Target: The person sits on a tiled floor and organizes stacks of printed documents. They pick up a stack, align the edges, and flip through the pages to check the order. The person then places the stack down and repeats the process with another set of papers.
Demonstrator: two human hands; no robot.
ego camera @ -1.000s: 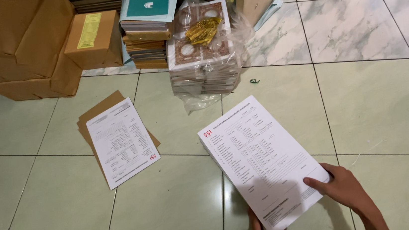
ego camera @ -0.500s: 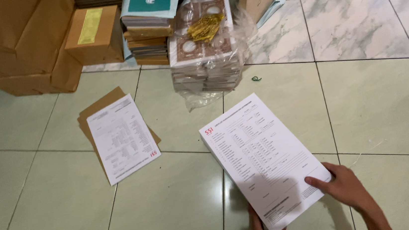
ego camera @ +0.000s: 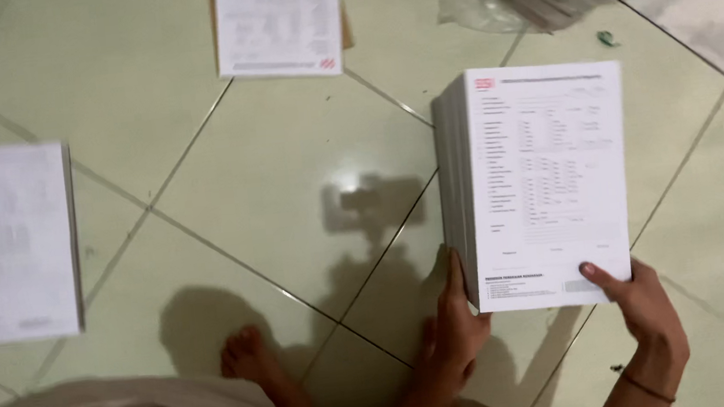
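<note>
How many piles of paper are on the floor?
3. One thick stack of forms held between the left hand and right hand, one pile at the left edge, one at the top, partly cut off.

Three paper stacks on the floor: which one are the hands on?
The thick stack of printed forms at right: left hand and right hand grip its near edge. The other two lie untouched.

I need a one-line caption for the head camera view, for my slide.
Both hands, left hand and right hand, hold a thick stack of printed forms above the tiled floor.
</note>
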